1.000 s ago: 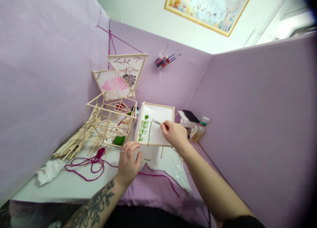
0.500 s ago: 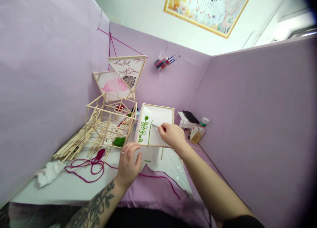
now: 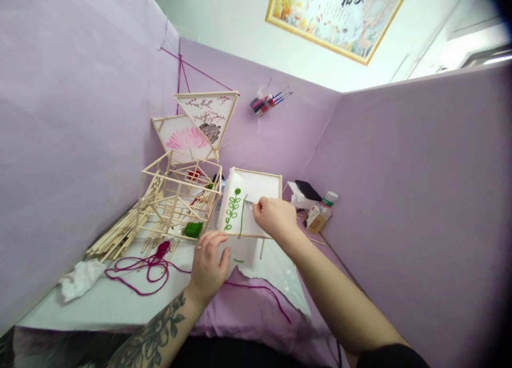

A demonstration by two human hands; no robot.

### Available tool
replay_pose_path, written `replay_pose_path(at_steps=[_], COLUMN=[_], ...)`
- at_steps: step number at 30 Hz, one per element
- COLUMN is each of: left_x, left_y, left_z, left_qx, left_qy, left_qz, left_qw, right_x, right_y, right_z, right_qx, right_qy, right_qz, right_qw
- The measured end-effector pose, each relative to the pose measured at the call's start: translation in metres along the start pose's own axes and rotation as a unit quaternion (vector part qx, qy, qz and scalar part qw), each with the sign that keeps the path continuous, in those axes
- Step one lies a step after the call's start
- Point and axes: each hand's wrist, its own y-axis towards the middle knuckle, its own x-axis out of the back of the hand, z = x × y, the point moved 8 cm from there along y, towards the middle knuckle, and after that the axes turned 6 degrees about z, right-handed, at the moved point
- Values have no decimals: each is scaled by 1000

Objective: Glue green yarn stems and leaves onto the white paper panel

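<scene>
A white panel (image 3: 264, 184) framed in thin wooden sticks stands tilted before me. On its left side is a green yarn plant (image 3: 232, 212) with looped leaves and a round top. Beside that runs a single green strand (image 3: 242, 217). My right hand (image 3: 275, 216) is closed over the panel, pinching a slim metal tool that looks like tweezers (image 3: 248, 202); its tip is at the strand's upper part. My left hand (image 3: 210, 258) rests by the panel's lower left corner, fingers bent and thumb apart, with nothing seen in it.
A stick framework (image 3: 180, 197) and a pile of wooden sticks (image 3: 120, 229) lie left, with a green yarn ball (image 3: 193, 229) and loose magenta yarn (image 3: 138, 274). A glue bottle (image 3: 320, 213) and a black phone-like object (image 3: 308, 190) are right. Purple walls enclose the table.
My right hand has shifted slightly left and down over the panel with the tweezers. My left hand keeps its place.
</scene>
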Motion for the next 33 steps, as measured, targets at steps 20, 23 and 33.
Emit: replay_pose_path(at_steps=[20,23,33], left_x=[2,3,19], left_y=[0,-1,99], left_z=[0,-2,-36], left_qx=[-2,-3,-40], left_qy=[10,3,57], left_qz=[-7,-5,161], left_qw=[1000,1000,985], right_x=[8,12,-10], right_y=[-7,-10,-75], right_z=[0,-10,-91], right_qx=[-4,-14,-43], right_qy=[-12,-10,373], right_qz=[-16,-15,-153], right_qw=[1000,1000,914])
